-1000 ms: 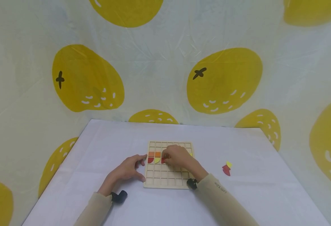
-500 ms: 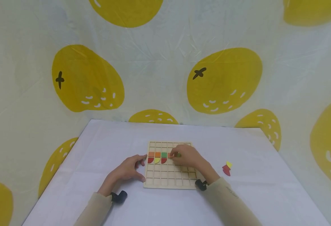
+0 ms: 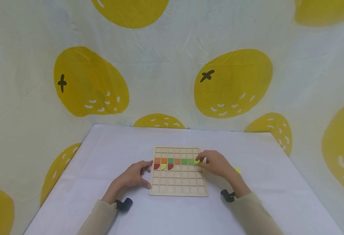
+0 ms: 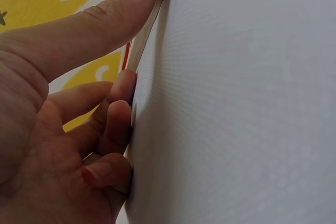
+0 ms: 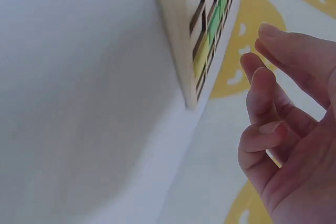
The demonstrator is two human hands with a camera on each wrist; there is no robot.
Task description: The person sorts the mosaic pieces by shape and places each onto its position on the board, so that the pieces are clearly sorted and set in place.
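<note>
A wooden grid board (image 3: 179, 190) lies on the white table in the head view. One of its rows carries coloured square tiles: orange, green (image 3: 184, 161) and, at the right end, yellow (image 3: 196, 162). Beneath its left end sit red and yellow quarter-round pieces (image 3: 170, 166). My left hand (image 3: 132, 175) touches the board's left edge, thumb near the front corner and forefinger farther up. Over the board's right edge is my right hand (image 3: 217, 164), fingers beside the yellow tile. In the right wrist view the fingers (image 5: 262, 85) hold nothing and stand apart from the board.
A yellow piece (image 3: 238, 170) on the table shows partly behind my right forearm. A cloth backdrop printed with big yellow fruit (image 3: 233, 84) rises behind the table. Each wrist wears a small black camera (image 3: 124, 205).
My right hand has moved rightward along the tile row, uncovering the green, orange and light green tiles. Its forearm now hides the loose red pieces. The left hand stays in place.
</note>
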